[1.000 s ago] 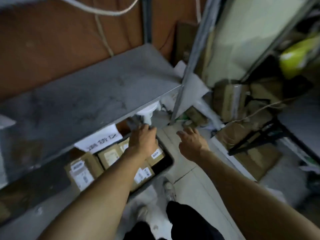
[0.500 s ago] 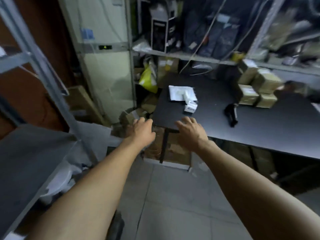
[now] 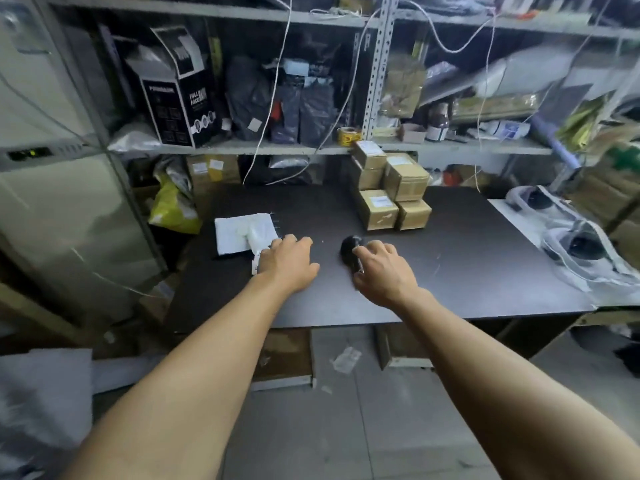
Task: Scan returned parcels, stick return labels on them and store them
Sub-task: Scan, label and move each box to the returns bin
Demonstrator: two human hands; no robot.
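Behind the dark surface point(image 3: 467, 244) there's a metal shelf point(image 3: 242, 147) crammed with stuff. Upper left of the frame: a black box with white print point(image 3: 176, 98), its flap open. Dark plastic bags point(image 3: 277, 105) sit to its right, and near the middle upright there's a roll of yellow tape point(image 3: 348, 135). White cables point(image 3: 277, 81) hang down in front. A yellow bag point(image 3: 173, 206) slumps at left centre, and clear plastic packaging point(image 3: 581, 244) is piled at the right edge.

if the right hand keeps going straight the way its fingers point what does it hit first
Most likely the black scanner: the right hand points forward and slightly left, its fingertips already at or over the scanner on the black table. Whether they touch is unclear.
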